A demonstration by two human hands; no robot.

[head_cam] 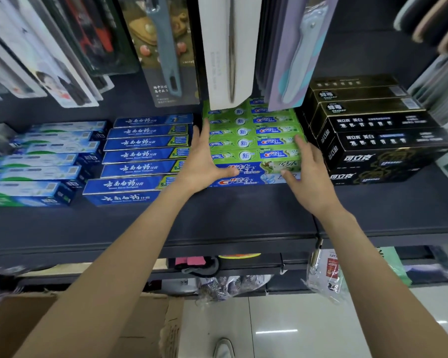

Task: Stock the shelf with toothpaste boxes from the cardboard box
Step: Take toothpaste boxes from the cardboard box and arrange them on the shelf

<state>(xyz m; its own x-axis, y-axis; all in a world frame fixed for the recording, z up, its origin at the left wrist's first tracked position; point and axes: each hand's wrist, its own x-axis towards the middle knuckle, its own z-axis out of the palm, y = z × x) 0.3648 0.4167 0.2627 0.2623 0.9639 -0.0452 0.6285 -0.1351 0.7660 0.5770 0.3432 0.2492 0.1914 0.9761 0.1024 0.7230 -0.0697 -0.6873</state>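
Green and blue toothpaste boxes (pixel 254 143) lie stacked in the middle of the dark shelf (pixel 217 218). My left hand (pixel 204 161) rests flat against the stack's left end, fingers straight and thumb across the front of the lower boxes. My right hand (pixel 308 171) lies at the stack's right end with fingers stretched over the front boxes. Neither hand curls round a box. The cardboard box (pixel 75 326) sits on the floor at the lower left, its flaps open.
Blue toothpaste boxes (pixel 145 158) and pale blue ones (pixel 44 161) fill the shelf's left; black boxes (pixel 373 135) stand to the right. Hanging packaged kitchen tools (pixel 228 47) dangle just above the green stack. A lower shelf (pixel 243 267) holds bagged goods. A white shoe (pixel 224 348) stands on the tiled floor.
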